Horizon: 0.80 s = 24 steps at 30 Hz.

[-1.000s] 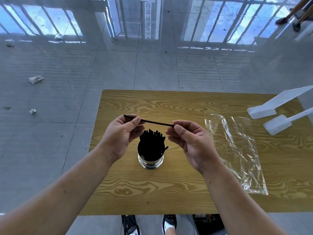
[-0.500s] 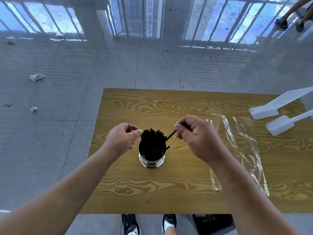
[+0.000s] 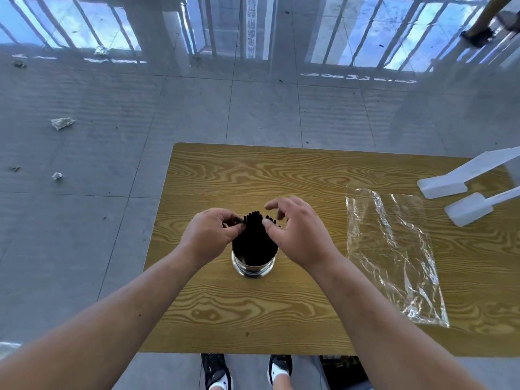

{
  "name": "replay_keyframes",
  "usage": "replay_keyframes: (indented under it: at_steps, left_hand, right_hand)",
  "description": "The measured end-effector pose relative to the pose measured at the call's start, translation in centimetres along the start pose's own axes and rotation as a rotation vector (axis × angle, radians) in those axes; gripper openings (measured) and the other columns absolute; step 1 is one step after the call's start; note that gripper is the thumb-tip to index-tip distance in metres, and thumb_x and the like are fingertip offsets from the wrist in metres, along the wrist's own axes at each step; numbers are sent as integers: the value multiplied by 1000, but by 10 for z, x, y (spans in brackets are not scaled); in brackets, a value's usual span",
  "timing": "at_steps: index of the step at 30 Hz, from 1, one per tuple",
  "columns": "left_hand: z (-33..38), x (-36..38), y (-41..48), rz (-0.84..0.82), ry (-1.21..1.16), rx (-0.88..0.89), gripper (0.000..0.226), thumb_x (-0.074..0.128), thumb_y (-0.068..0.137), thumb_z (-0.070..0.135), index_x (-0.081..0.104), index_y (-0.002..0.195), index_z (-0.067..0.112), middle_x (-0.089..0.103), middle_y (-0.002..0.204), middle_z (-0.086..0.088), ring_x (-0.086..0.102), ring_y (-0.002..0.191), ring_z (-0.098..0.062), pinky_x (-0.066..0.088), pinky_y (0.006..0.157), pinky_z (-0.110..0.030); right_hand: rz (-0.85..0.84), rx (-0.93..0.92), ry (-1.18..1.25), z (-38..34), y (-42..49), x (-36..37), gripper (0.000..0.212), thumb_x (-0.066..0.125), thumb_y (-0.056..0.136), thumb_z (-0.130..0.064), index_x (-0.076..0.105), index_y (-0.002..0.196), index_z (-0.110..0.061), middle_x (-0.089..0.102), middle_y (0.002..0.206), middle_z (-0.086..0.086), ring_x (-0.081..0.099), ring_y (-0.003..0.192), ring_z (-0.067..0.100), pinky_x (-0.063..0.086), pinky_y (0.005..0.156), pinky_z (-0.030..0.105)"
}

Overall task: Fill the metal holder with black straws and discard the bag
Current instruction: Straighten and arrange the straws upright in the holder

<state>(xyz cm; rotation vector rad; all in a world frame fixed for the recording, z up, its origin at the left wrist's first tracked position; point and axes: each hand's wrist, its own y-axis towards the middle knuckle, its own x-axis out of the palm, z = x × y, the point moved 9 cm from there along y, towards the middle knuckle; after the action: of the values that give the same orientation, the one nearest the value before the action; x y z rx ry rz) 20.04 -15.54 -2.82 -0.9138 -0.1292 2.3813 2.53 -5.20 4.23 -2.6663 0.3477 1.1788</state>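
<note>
A shiny metal holder (image 3: 254,270) stands on the wooden table (image 3: 281,313), near its middle. It is packed with upright black straws (image 3: 254,230) whose tips rise above the rim. My left hand (image 3: 208,236) is at the left side of the bundle, fingertips pinched on a few straw tips. My right hand (image 3: 299,235) is at the right side, its thumb against the tips and its fingers spread above them. The clear plastic bag (image 3: 394,251) lies flat and empty on the table to the right, apart from both hands.
Two white flat-footed stand legs (image 3: 455,198) rest on the table's far right corner. Crumpled paper scraps (image 3: 62,123) lie on the grey tiled floor to the left. My shoes (image 3: 216,372) show under the near table edge. A person's foot (image 3: 478,35) is at the top right.
Earlier both hands held one straw level above the holder. The right hand then tipped it into the holder. Now both hands have closed in on the straw tips.
</note>
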Motion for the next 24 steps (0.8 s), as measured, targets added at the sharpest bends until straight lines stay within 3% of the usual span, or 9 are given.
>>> replay_keyframes:
  at_steps: [2,4,7,11,14,18,24]
  left_hand:
    - [0,2,1,-11,-21,5,7,86,84,43,79,85,44,75,81,24,67,70,1,52,64,-22]
    - [0,3,2,-6,-22,3,10,87,82,46,79,88,42,74,80,20,64,69,2,51,62,-19]
    - [6,4,4,10,-4,27,10,85,85,42,76,85,46,72,83,22,63,77,8,43,61,-12]
    - [5,7,7,-14,-73,7,3,82,89,36,82,88,39,76,83,25,67,76,7,48,66,-16]
    - [2,9,9,-27,-140,-15,2,84,87,38,83,89,36,77,85,25,71,76,1,54,68,-21]
    - [3,9,9,-25,-213,-13,3,86,86,38,83,86,38,79,85,20,72,76,1,52,67,-16]
    - [8,7,11,-10,-241,-25,6,85,84,35,82,86,40,80,81,9,75,78,-20,62,74,-41]
  right_hand:
    - [-96,45,13,5,10,12,49,72,96,-40,62,143,-30,61,123,-11,52,118,9,44,98,23]
    - [-200,91,29,9,17,28,53,72,94,-40,60,146,-32,63,131,-9,55,122,11,47,101,29]
    - [-228,107,68,10,24,44,33,73,93,-36,72,126,-35,72,116,-13,65,106,9,52,84,27]
    - [-153,150,160,20,28,45,8,74,92,-33,76,100,-35,73,94,-17,68,93,4,57,76,28]
    - [-123,192,236,27,27,44,5,75,92,-32,78,96,-34,74,91,-15,70,90,5,63,74,35]
    - [-124,202,263,31,27,44,8,75,91,-27,80,95,-32,77,91,-14,72,90,4,63,82,33]
    - [-181,142,277,20,27,46,19,76,90,-30,79,107,-37,76,99,-18,71,96,0,62,83,29]
